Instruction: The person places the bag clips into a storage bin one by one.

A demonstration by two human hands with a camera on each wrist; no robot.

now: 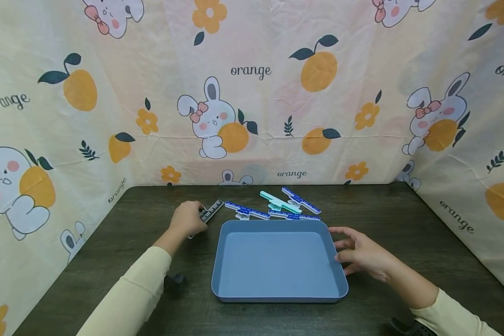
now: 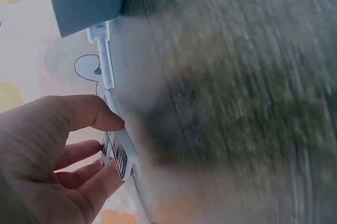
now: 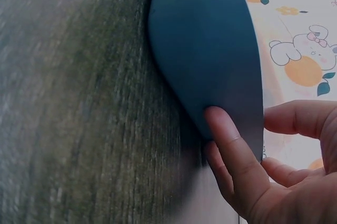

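Observation:
At the left of the table, my left hand [image 1: 188, 218] pinches a long clip [image 1: 212, 211] with a black-and-white striped face. The left wrist view has thumb and fingers on either side of that striped clip [image 2: 120, 153]. My right hand [image 1: 363, 252] rests at the right side of a blue-grey rectangular tray [image 1: 279, 261]. In the right wrist view, its fingertips [image 3: 221, 121] touch the outer wall of the tray [image 3: 205, 50], with other fingers at the rim.
Behind the tray lie several blue-and-white clips [image 1: 247, 211] and a teal clip [image 1: 280, 202]. The dark wooden table [image 1: 403, 214] is backed by a printed curtain [image 1: 273, 102]. A small dark object [image 1: 174, 281] is beside the left sleeve.

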